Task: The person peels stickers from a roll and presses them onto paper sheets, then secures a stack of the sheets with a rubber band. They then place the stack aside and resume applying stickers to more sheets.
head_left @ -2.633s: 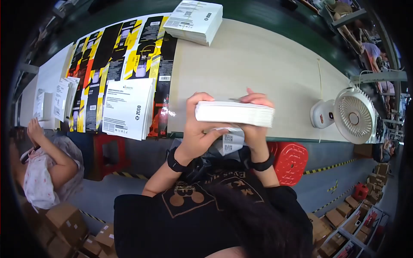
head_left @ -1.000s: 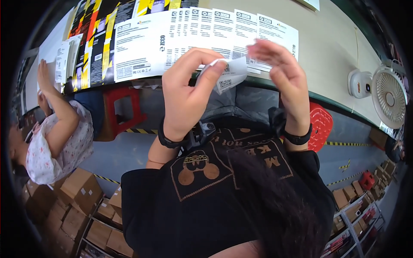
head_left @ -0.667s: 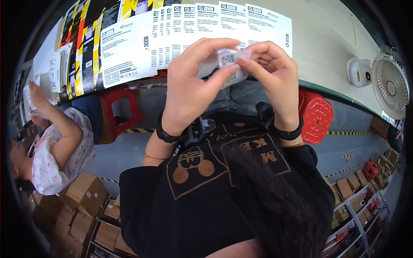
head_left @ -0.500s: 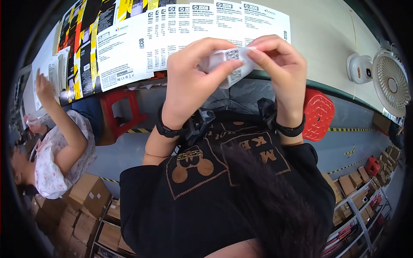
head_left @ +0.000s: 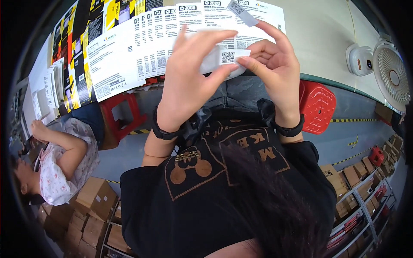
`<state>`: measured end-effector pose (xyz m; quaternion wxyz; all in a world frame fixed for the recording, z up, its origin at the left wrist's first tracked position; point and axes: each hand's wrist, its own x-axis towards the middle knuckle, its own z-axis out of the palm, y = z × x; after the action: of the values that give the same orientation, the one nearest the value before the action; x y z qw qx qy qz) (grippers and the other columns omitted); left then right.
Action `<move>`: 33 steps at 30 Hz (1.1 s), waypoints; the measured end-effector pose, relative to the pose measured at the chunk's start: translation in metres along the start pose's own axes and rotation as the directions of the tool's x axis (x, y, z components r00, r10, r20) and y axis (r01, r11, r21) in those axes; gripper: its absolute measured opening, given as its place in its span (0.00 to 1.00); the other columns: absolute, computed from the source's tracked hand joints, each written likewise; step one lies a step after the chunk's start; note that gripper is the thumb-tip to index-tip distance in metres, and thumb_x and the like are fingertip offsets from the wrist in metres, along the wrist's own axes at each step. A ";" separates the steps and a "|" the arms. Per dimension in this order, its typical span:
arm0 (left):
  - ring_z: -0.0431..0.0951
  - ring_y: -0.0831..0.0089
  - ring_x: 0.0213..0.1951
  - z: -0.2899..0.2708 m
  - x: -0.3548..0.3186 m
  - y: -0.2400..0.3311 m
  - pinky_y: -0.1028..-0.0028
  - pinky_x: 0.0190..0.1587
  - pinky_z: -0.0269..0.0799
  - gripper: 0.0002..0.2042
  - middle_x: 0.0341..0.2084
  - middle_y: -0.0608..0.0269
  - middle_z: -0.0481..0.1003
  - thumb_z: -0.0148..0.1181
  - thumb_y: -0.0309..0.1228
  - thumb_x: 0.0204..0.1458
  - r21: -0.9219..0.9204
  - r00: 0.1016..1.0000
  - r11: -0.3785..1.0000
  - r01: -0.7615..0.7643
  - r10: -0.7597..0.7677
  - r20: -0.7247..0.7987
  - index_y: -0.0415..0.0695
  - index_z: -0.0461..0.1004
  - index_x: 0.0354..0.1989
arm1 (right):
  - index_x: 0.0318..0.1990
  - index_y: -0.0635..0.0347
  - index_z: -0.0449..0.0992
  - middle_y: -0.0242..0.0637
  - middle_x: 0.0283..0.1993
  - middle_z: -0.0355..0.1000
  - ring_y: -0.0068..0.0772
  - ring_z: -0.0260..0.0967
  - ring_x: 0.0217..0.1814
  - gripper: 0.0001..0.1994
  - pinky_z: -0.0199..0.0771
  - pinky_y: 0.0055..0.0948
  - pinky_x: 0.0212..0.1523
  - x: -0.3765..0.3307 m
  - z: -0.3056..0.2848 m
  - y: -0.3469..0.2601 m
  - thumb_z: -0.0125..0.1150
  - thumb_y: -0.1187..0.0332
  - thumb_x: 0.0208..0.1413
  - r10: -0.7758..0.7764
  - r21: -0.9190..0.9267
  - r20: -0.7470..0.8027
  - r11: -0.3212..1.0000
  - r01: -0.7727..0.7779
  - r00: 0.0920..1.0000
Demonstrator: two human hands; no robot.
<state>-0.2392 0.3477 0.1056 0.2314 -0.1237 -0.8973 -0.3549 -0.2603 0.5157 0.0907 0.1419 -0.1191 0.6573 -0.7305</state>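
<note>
Both of my hands are raised over the edge of the beige table (head_left: 327, 38). My left hand (head_left: 189, 77) and my right hand (head_left: 273, 71) together pinch a small white sheet of stickers (head_left: 226, 60) with square printed codes. A single narrow white sticker (head_left: 243, 9) stands up from the fingertip of my right hand. Behind the hands a row of white flat boxes (head_left: 172, 38) lies overlapped like a fan on the table.
Yellow and black flat cartons (head_left: 81, 56) lie further left on the table. A white desk fan (head_left: 393, 71) and a small white device (head_left: 359, 60) stand at the right. Red stools (head_left: 318, 105) sit under the table. Another person (head_left: 56, 167) sits at the left, near brown cardboard boxes (head_left: 97, 206).
The stack of white boxes I held is now spread out in a row on the table. My hands took up the sticker sheet, and one sticker now sticks up from my right fingertip.
</note>
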 end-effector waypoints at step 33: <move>0.71 0.63 0.20 0.064 -0.017 0.010 0.57 0.65 0.43 0.09 0.10 0.60 0.65 0.59 0.28 0.44 -0.151 0.727 0.981 -0.121 0.191 0.659 0.40 0.69 0.16 | 0.61 0.59 0.51 0.36 0.27 0.68 0.27 0.68 0.26 0.36 0.68 0.20 0.28 0.053 -0.037 -0.012 0.61 0.81 0.43 0.246 -0.482 -0.351 0.779 -0.400 0.903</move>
<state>-0.2415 0.3980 0.0619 -0.0842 -0.3293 -0.8881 -0.3093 -0.3237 0.5321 0.0980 0.1359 0.0613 0.8605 -0.4872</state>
